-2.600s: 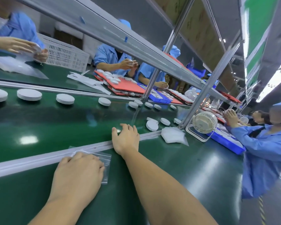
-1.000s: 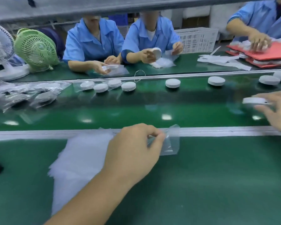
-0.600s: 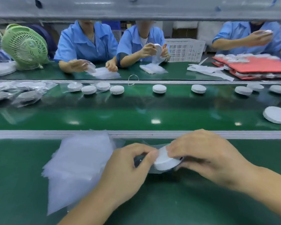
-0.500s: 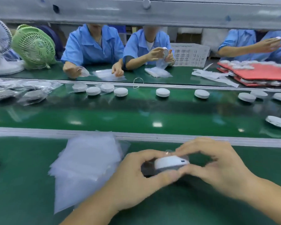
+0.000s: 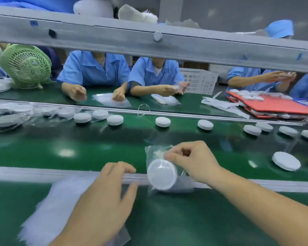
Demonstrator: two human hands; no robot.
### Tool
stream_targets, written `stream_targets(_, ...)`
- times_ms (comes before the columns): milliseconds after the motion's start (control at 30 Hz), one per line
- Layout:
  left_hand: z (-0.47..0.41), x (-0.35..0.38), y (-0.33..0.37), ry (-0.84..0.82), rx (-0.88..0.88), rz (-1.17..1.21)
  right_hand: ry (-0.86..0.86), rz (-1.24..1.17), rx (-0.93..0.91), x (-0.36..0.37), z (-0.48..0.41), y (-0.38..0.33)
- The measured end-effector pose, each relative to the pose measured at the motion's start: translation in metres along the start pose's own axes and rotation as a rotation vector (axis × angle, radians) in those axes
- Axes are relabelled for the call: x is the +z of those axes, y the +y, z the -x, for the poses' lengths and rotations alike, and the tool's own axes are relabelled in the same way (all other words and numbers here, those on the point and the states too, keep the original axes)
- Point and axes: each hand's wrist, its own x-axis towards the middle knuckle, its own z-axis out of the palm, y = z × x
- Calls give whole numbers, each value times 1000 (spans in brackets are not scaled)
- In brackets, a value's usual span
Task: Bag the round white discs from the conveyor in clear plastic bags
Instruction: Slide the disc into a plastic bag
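bare discs (image 5: 162,121) on belt (image 5: 96,148): approx 10
bagged disc (image 5: 161,174), held: 1
fans (image 5: 25,65): 2
crate (image 5: 199,80): 1
workers (image 5: 94,70) opp.: 3, maybe 4

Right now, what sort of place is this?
Most likely a factory packing line: a green conveyor belt carries white discs, workers in blue shirts work along it, and the right hand pinches a clear bag with a disc inside.

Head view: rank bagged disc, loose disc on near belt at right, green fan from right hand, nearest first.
1. bagged disc: pinched by the right hand, at the rail.
2. loose disc: on the belt, to its right.
3. green fan: far left, across the belt.
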Motion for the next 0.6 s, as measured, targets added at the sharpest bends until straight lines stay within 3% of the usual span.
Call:
stream_targets(67,-8,-13,-18,-56,37,-353,174,127,-1,-7,-42,12)
stream_targets(133,-11,-16,-28,-144,76,-427,259,381,11,-16,-80,29)
stream_targets(233,-12,-15,-26,-240,104,-417,146,824,174,-17,-120,59)
stream_targets(333,-15,-6,-24,-336,218,-459,29,770,300,-5,-134,74)
stream_targets(433,-13,-9,-9,-376,228,-600,86,590,221,-19,-124,76)
stream_targets(500,-13,-11,-1,-313,187,-568,198,779,226,-51,-107,89)
stream_targets(600,-5,-9,-2,-254,245,-477,305,1263,606,-123,-72,129)
